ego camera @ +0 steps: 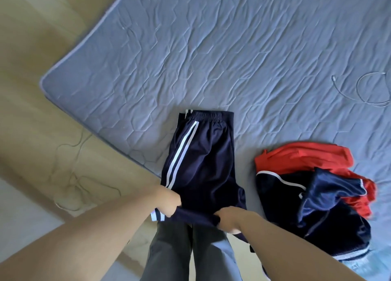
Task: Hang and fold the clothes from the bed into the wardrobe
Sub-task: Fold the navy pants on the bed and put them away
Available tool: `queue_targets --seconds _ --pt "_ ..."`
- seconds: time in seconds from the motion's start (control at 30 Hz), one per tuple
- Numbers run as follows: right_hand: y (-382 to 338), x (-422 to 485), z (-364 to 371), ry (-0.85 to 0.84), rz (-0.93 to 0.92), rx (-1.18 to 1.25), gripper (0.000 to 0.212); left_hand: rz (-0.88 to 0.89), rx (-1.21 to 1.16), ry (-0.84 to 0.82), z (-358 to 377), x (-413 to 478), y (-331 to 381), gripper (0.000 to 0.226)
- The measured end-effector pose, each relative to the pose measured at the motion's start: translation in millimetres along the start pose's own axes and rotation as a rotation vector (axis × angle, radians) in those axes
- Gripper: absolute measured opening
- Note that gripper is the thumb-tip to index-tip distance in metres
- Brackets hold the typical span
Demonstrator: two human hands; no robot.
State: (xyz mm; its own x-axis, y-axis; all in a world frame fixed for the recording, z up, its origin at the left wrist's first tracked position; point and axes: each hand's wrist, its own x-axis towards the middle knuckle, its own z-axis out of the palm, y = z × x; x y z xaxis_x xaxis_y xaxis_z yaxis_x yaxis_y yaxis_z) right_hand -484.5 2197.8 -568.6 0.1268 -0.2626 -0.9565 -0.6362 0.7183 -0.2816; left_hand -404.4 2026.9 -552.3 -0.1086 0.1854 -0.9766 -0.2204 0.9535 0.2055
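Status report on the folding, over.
Both gripping pants near end: left hand, right hand. Rest flat on mattress. Beside them, clothes pile, not in the way.

Navy, red and white against grey-blue.
The dark navy track trousers (203,164) carry two white stripes down the side seam and at the cuff; the quilted grey-blue mattress (232,48) shows a stitched hexagon pattern; the crumpled red garment (296,156) is plain; the glossy navy garment (330,189) has thin white piping and a white-striped hem; the beige floor (42,122) is unpatterned; the person's plain grey trousers (167,249) are unmarked.
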Motion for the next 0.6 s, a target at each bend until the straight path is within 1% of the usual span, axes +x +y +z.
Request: queue_targets --seconds 0.1,0.2,0.3,0.4,0.47,0.5,0.57,0.6 --pt "0.9 -13.6 -15.7 0.003 -0.006 -0.003 0.041 -0.021 0.01 -0.004 -14.0 -13.3 0.3 0.026" --pt "4.8 -26.0 -50.0 0.073 0.009 -0.015 0.038 -0.034 -0.027 0.066 -43.6 -24.5 -10.2 0.021" --pt "11.6 -33.6 -93.3 0.287 0.009 -0.03 0.035 -0.044 -0.011 0.185 -83.9 -36.2 -23.5 0.025" --pt "17.8 -38.5 -127.2 0.511 0.077 -0.023 0.035 -0.074 0.046 0.314 -119.0 -42.4 -35.5 0.022" --pt "18.1 -40.8 -145.1 0.647 0.136 -0.067 0.034 -0.11 0.083 0.441 -139.6 -47.3 -41.3 0.016" --pt "18.0 -40.6 -151.7 0.729 0.152 -0.088 0.033 -0.151 0.104 0.528 -148.2 -49.8 -42.0 0.02" --pt "19.2 -33.6 -162.2 0.896 0.178 -0.082 0.037 -0.23 0.144 0.767 -156.9 -48.3 -45.1 0.035" --pt "20.8 -27.7 -165.3 0.966 0.198 -0.072 0.043 -0.255 0.194 0.928 -155.7 -42.4 -46.6 0.046"
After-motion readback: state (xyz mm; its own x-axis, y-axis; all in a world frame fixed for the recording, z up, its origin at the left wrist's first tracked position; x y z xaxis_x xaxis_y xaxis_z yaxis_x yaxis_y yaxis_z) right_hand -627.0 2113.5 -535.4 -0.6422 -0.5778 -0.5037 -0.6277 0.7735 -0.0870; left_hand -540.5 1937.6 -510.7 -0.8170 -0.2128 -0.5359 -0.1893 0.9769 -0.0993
